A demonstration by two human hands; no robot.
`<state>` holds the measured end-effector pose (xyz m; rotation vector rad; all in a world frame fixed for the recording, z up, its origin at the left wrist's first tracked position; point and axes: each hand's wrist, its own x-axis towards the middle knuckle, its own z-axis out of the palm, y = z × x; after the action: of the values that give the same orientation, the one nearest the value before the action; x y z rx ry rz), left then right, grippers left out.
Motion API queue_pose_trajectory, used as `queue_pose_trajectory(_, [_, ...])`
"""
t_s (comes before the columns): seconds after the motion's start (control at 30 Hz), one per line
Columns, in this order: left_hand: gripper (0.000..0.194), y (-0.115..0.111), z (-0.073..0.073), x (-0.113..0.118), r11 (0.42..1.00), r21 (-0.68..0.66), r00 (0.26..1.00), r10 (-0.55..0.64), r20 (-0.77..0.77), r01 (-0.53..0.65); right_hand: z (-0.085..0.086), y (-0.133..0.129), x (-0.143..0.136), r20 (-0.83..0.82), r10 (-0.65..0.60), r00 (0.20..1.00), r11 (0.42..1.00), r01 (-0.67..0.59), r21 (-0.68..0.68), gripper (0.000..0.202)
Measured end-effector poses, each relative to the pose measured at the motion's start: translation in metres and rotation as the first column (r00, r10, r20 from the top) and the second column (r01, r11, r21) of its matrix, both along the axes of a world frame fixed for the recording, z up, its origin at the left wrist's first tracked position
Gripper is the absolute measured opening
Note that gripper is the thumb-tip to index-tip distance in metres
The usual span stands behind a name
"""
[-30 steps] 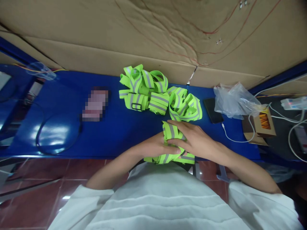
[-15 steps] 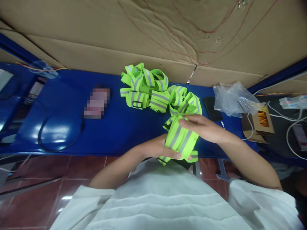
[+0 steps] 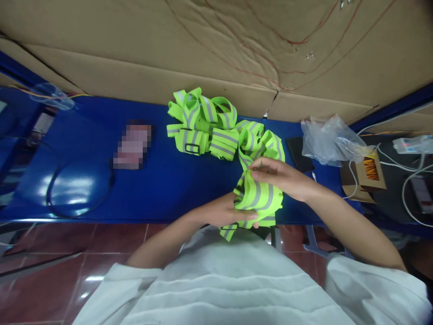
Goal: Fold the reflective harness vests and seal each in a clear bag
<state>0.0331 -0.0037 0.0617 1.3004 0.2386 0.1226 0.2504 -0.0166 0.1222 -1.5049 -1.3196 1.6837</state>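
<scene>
A folded bundle of neon-green strap with grey stripes (image 3: 259, 196) is between my hands at the table's front edge. My left hand (image 3: 225, 212) is closed on its lower left side, thumb on top. With fingers bent and pinched, my right hand (image 3: 275, 176) grips the bundle's upper edge. A buckled strap end (image 3: 229, 231) hangs below my left hand. Behind lie more green straps: a looped heap (image 3: 203, 108), a folded bundle with a black buckle (image 3: 192, 142), another folded bundle (image 3: 223, 143) and loose loops (image 3: 260, 142).
On the blue table (image 3: 162, 189), a blurred pinkish rectangle (image 3: 133, 145) and a black cable loop (image 3: 50, 185) lie left. To the right are a dark phone (image 3: 300, 154), a clear plastic bag (image 3: 333, 140) and an open cardboard box (image 3: 370, 174). Cardboard (image 3: 135, 40) stands behind.
The bundle has tilted and its layers have spread somewhat. My right fingers have shifted left and pinch its top edge. The buckled end hangs slightly lower.
</scene>
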Motion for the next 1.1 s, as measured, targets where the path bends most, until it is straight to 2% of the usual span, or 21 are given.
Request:
queue_pose_trajectory(0.1, [0.036, 0.004, 0.001, -0.004, 0.999, 0.029, 0.999, -0.018, -0.046, 0.020, 0.000, -0.001, 0.001, 0.178, 0.179, 0.968, 0.958, -0.212, 0.190, 0.036])
queue_pose_trajectory(0.2, [0.040, 0.005, 0.002, -0.008, 1.000, 0.004, 0.994, -0.017, -0.110, 0.018, 0.007, -0.007, 0.001, 0.335, 0.272, 0.902, 0.900, -0.362, 0.244, 0.049])
queue_pose_trajectory(0.27, [0.041, 0.006, 0.004, -0.009, 1.000, 0.006, 0.992, 0.020, -0.121, -0.020, 0.012, -0.015, -0.002, 0.441, 0.323, 0.838, 0.864, -0.451, 0.225, 0.072])
queue_pose_trajectory(0.33, [0.041, 0.008, 0.007, -0.010, 0.998, 0.037, 0.992, 0.059, -0.114, -0.055, 0.014, -0.024, -0.006, 0.567, 0.307, 0.765, 0.825, -0.511, 0.243, 0.104])
queue_pose_trajectory(0.4, [0.039, 0.010, 0.009, -0.011, 0.997, 0.045, 0.994, 0.059, -0.094, -0.055, 0.013, -0.031, -0.011, 0.648, 0.252, 0.719, 0.802, -0.530, 0.277, 0.113])
queue_pose_trajectory(0.47, [0.040, 0.012, 0.012, -0.012, 0.999, 0.002, 0.995, 0.042, -0.088, -0.042, 0.011, -0.033, -0.015, 0.659, 0.213, 0.721, 0.803, -0.514, 0.303, 0.101])
queue_pose_trajectory(0.57, [0.039, 0.015, 0.012, -0.012, 0.997, -0.065, 0.996, 0.023, -0.085, -0.028, 0.014, -0.026, -0.016, 0.594, 0.167, 0.787, 0.824, -0.442, 0.355, 0.080])
queue_pose_trajectory(0.63, [0.036, 0.015, 0.008, -0.010, 0.994, -0.104, 0.998, -0.018, -0.055, 0.012, 0.020, -0.018, -0.012, 0.518, 0.138, 0.844, 0.858, -0.363, 0.364, 0.061])
queue_pose_trajectory(0.7, [0.033, 0.013, 0.001, -0.007, 0.989, -0.137, 0.998, -0.061, -0.025, 0.057, 0.028, -0.009, -0.005, 0.413, 0.158, 0.897, 0.909, -0.295, 0.293, 0.047])
queue_pose_trajectory(0.8, [0.034, 0.009, -0.006, -0.004, 0.991, -0.122, 0.998, -0.053, -0.015, 0.051, 0.034, -0.001, 0.006, 0.181, 0.206, 0.962, 0.973, -0.221, 0.064, 0.044])
queue_pose_trajectory(0.87, [0.034, 0.007, -0.007, -0.003, 0.998, -0.063, 0.999, -0.028, -0.021, 0.026, 0.030, 0.000, 0.009, 0.008, 0.193, 0.981, 0.979, -0.192, -0.075, 0.045])
queue_pose_trajectory(0.93, [0.033, 0.007, -0.004, -0.003, 1.000, -0.018, 1.000, -0.017, -0.016, 0.017, 0.021, -0.002, 0.009, -0.120, 0.135, 0.984, 0.976, -0.153, -0.157, 0.046])
queue_pose_trajectory(1.03, [0.031, 0.008, 0.000, -0.002, 1.000, 0.016, 1.000, 0.014, 0.002, -0.014, 0.003, -0.005, 0.003, -0.137, -0.019, 0.990, 0.986, -0.004, -0.166, 0.055])
queue_pose_trajectory(1.1, [0.031, 0.008, 0.001, -0.001, 0.996, 0.058, 0.997, 0.072, -0.014, -0.071, -0.005, -0.005, 0.000, -0.037, -0.058, 0.998, 0.998, 0.057, -0.012, 0.053])
